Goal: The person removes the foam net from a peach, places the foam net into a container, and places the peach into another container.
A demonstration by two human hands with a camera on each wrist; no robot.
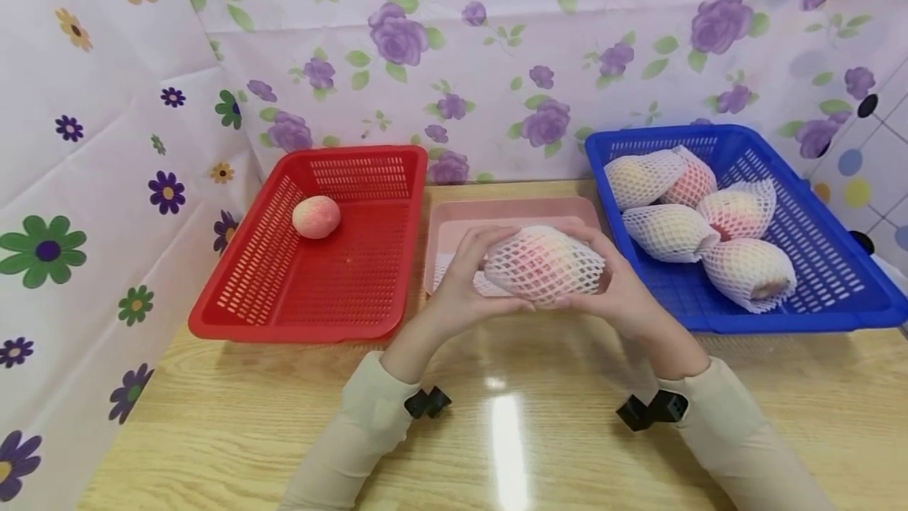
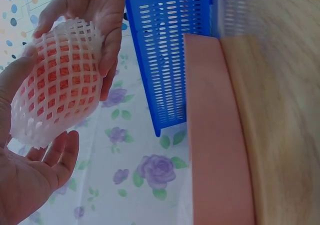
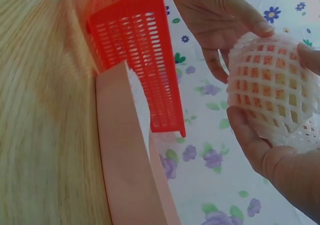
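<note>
While the left hand (image 1: 461, 282) and the right hand (image 1: 617, 284) curled round its two ends, the netted peach (image 1: 545, 265) sat between them, raised above the pink tray (image 1: 514, 215). Fingers and thumbs were parted only as wide as the fruit, cupping it from either side. White netting (image 1: 441, 265) lay in the tray, partly hidden behind the left hand. Gaps separated the fruit from the basket rims on both sides. Left of the hands, the red basket (image 1: 298, 331) showed a broad stretch of floor around one bare peach (image 1: 316, 217), which lay near its far left edge. Right of the hands, the blue basket (image 1: 794, 324) carried five wrapped peaches (image 1: 670, 233), grouped mostly towards its far wall. Nearer than the hands, the counter (image 1: 553, 432) spread between the forearms; beyond them, flowered cloth (image 1: 496, 93) rose behind the tray's far edge.
</note>
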